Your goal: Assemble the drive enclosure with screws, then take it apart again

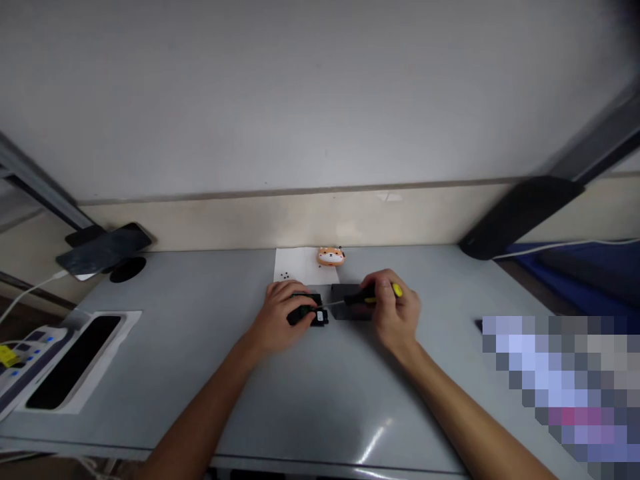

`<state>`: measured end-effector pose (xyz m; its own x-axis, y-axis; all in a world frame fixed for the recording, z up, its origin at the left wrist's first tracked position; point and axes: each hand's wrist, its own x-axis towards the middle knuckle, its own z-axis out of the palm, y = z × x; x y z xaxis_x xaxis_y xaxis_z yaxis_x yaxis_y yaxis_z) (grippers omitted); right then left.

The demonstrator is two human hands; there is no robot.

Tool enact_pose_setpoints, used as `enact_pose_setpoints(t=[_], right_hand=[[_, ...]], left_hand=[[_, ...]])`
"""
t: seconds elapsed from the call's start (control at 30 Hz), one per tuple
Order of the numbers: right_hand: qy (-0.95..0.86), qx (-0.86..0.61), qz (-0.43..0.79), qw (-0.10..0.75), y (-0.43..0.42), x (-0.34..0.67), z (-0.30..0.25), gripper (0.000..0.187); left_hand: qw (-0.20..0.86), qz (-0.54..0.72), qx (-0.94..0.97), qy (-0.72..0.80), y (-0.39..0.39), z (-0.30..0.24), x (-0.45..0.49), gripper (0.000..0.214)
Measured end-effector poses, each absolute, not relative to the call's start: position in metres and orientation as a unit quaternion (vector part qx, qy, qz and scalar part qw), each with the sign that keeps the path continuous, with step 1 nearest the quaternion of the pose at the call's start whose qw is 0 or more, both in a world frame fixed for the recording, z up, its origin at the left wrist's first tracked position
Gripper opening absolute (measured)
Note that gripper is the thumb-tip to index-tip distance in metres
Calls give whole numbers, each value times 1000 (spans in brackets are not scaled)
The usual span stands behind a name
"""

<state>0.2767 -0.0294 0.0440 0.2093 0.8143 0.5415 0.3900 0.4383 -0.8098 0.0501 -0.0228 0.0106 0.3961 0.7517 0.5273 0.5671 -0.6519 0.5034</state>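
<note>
My left hand (286, 317) is closed around a small black device part (321, 316) with a white label and a greenish edge, steadying it on the table. In my right hand (395, 310) is a screwdriver (355, 298) with a black and yellow handle, held nearly level. Its thin shaft points left, and the tip reaches the part beside my left fingertips; the exact contact point is too small to make out. A dark flat panel (345, 310) lies beneath the screwdriver, partly covered by my right hand.
Behind my hands, a white paper sheet (300, 263) carries several tiny dark screws (285, 275) and an orange animal-faced case (331, 256). To the left are a phone on a stand (105, 250), a dark-topped slab (75, 360) and a power strip (30, 360). A black cylinder (520, 213) leans back right.
</note>
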Motion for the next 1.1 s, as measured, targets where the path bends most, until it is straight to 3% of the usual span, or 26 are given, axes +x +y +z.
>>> enact_pose_setpoints(t=[0.37, 0.53, 0.83, 0.97, 1.1], right_hand=[[-625, -496, 182, 574, -29, 275, 43, 35], [-617, -486, 187, 590, -26, 269, 49, 19], [-661, -503, 188, 524, -9, 246, 78, 26], [-626, -504, 156, 574, -7, 245, 68, 25], [-621, -520, 145, 567, -6, 249, 59, 26]], left_hand=[[93, 409, 816, 399, -22, 12, 49, 9], [115, 426, 791, 424, -19, 6, 52, 6], [154, 423, 765, 460, -16, 0, 54, 7], [160, 379, 781, 470, -22, 9, 52, 29], [169, 317, 811, 461, -26, 16, 49, 53]])
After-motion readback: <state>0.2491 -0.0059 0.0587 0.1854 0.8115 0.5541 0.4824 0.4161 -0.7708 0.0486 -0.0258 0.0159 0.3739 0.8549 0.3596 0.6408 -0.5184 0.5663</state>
